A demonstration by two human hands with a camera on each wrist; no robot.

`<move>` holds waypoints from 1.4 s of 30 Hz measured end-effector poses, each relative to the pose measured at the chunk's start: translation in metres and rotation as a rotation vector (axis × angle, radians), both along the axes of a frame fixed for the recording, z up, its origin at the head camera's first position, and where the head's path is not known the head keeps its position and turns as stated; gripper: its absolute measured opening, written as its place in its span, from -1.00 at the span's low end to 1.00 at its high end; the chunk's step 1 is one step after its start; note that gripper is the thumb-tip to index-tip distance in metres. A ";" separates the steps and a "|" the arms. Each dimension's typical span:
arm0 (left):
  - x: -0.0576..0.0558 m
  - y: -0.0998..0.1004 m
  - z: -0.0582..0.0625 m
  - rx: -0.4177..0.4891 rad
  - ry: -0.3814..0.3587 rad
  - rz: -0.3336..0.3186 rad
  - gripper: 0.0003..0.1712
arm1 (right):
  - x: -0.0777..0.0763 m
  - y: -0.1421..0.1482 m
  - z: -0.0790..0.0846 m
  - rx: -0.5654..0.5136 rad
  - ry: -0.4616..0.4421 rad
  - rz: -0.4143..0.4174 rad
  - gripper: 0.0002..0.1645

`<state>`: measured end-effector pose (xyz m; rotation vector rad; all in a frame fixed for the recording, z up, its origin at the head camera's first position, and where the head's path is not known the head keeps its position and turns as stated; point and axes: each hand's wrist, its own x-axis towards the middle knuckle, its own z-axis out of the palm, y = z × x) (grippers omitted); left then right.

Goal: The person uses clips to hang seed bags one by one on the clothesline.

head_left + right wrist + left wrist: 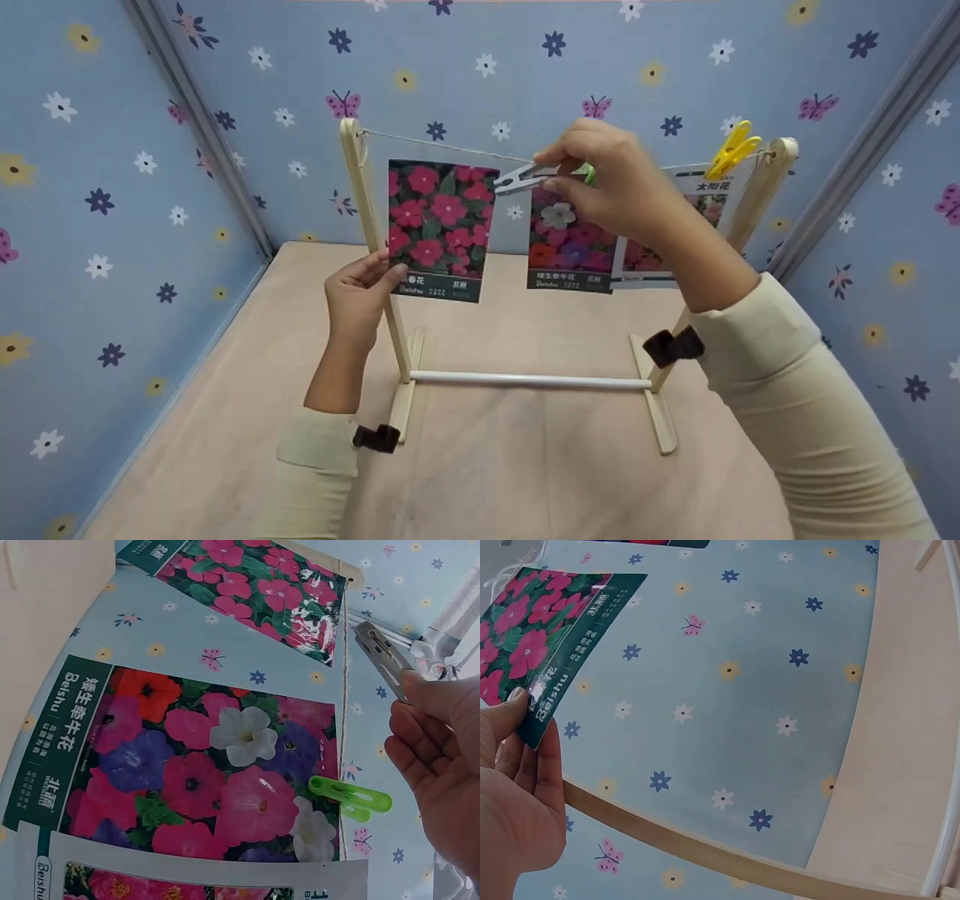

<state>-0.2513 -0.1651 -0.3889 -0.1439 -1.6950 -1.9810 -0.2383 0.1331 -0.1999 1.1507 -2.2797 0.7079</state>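
My left hand pinches the lower left corner of a seed packet printed with pink flowers, thumb in front. The packet's top edge is close below the string of a wooden stand. My right hand holds a grey clothespin between thumb and fingers, its tip at the packet's upper right corner in the head view. To the right hangs a second packet with mixed-colour flowers, held on the string by a green clothespin. My right hand partly hides it in the head view.
A white-bordered packet hangs under a yellow clothespin at the string's right end, overlapping the second packet. The stand has wooden posts and a white crossbar low down. Flower-patterned walls surround the pinkish surface.
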 end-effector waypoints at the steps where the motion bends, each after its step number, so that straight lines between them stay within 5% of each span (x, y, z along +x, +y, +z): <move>1: 0.000 0.000 0.000 -0.003 -0.003 0.004 -0.76 | -0.001 -0.003 0.002 0.000 -0.003 -0.003 -0.82; 14: 0.003 0.006 0.006 -0.013 0.003 -0.011 -0.77 | -0.016 -0.031 0.000 -0.107 0.085 -0.096 -0.91; 25: 0.002 0.009 0.008 -0.035 -0.027 -0.002 -0.76 | -0.024 -0.040 0.006 -0.124 0.005 -0.166 -0.86; 42: 0.002 0.008 0.006 -0.046 0.007 -0.012 -0.79 | -0.028 -0.038 0.013 0.049 -0.208 -0.162 -0.77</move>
